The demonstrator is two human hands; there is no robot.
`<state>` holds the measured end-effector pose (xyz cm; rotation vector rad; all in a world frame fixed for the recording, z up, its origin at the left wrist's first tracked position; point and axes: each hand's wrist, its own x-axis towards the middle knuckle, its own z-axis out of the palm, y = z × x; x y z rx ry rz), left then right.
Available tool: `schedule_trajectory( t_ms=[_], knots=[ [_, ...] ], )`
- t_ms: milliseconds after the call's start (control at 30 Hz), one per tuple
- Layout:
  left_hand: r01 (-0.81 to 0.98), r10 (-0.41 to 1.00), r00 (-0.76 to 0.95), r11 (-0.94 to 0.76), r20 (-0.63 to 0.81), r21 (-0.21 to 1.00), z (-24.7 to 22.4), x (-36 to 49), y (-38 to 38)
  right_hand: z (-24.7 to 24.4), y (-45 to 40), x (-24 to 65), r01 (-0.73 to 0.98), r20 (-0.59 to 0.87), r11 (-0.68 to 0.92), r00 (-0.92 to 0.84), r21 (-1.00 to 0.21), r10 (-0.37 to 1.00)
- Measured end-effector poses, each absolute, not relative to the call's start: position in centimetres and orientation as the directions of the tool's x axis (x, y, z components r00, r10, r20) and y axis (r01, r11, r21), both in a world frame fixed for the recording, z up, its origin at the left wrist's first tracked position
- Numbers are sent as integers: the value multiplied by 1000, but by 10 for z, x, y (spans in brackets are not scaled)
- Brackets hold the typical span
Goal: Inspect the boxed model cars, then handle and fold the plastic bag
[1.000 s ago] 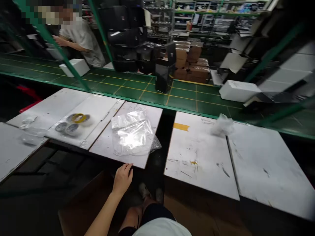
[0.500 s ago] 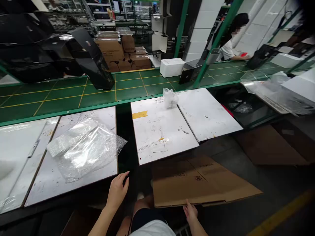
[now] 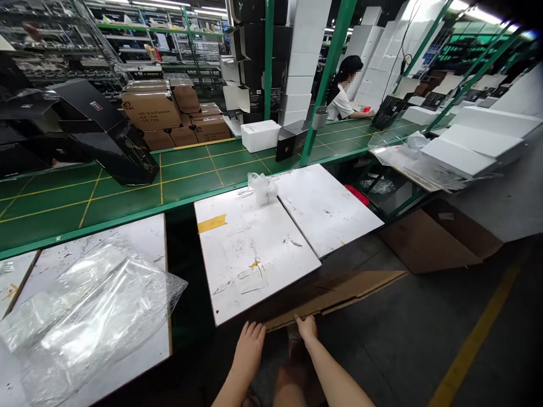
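Note:
A flattened brown cardboard carton (image 3: 339, 289) is tilted below the front edge of the white-topped table (image 3: 250, 254), partly hidden under it. My right hand (image 3: 307, 329) grips the carton's near edge, thumb on top. At the carton's left corner is my left hand (image 3: 251, 339), its fingers stretched forward and lying against or just beside the cardboard; whether it bears on it is hard to tell. A crumpled clear plastic bag (image 3: 263, 189) sits near the back of the white top.
Clear plastic sheets (image 3: 93, 305) cover the left table. Behind runs a green gridded bench (image 3: 186, 169) with a black box (image 3: 114, 135) and a white foam block (image 3: 260, 135). An open brown carton (image 3: 436, 240) stands on the floor at right. Farther back is a person (image 3: 343, 93).
The view has turned right. My left hand has moved over to the carton's left corner. The carton has tipped, so less of its printed face shows, and my right hand still holds its edge.

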<state>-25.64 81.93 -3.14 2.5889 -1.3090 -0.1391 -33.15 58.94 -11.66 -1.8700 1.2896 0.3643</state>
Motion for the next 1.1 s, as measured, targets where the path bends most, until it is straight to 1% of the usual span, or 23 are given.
schedule_trajectory(
  t_ms=[67, 133, 167, 233, 267, 300, 333, 367, 433, 500, 567, 633, 733, 800, 867, 933, 1000, 1100],
  knots=[
    [-805, -812, 579, -555, 74, 207, -27, -243, 787, -107, 570, -320, -887, -659, -200, 446, -416, -606],
    [-801, -800, 593, -574, 91, 171, -17, -228, 754, -94, 537, -315, -863, -656, -275, 502, -423, -564],
    [-794, -792, 604, -589, 87, 151, -12, -221, 738, -87, 515, -315, -847, -638, -317, 531, -427, -558],
    [-787, -785, 616, -608, 66, 104, -5, -209, 709, -72, 461, -321, -815, -562, -412, 580, -407, -590],
    [-785, -783, 619, -614, 60, 80, -5, -205, 697, -66, 430, -326, -794, -476, -504, 608, -341, -635],
    [-786, -783, 618, -616, 66, 56, -7, -201, 686, -61, 398, -331, -753, -378, -602, 656, -267, -653],
    [-790, -785, 613, -613, 86, 33, -11, -199, 678, -58, 367, -336, -703, -305, -683, 706, -198, -639],
    [-797, -791, 600, -603, 119, 10, -17, -198, 671, -57, 337, -341, -649, -281, -749, 750, -136, -599],
    [-830, -819, 538, -556, 197, -45, -30, -198, 665, -59, 289, -346, -496, -303, -866, 836, -62, -457],
    [-855, -846, 471, -508, 248, -109, -42, -202, 665, -66, 256, -345, -372, -346, -928, 875, -30, -339],
    [-846, -843, 458, -510, 281, -153, -48, -207, 667, -74, 240, -337, -319, -375, -948, 881, -21, -288],
    [-820, -817, 489, -550, 305, -161, -49, -212, 667, -80, 234, -325, -316, -369, -949, 884, -17, -288],
    [-788, -776, 539, -602, 329, -129, -46, -216, 664, -83, 234, -303, -299, -320, -953, 909, -54, -267],
    [-777, -757, 560, -621, 336, -104, -44, -216, 661, -82, 236, -288, -278, -312, -951, 923, -136, -225],
    [-771, -745, 569, -630, 349, -88, -43, -215, 658, -81, 240, -272, -306, -377, -916, 905, -260, -196],
    [-773, -735, 566, -630, 374, -68, -41, -213, 654, -81, 244, -255, -381, -479, -850, 859, -365, -179],
    [-782, -723, 559, -623, 405, -33, -38, -208, 651, -81, 248, -241, -445, -540, -787, 824, -427, -173],
    [-786, -706, 571, -618, 418, 30, -33, -200, 644, -81, 251, -229, -508, -539, -716, 814, -480, -216]
  ],
)
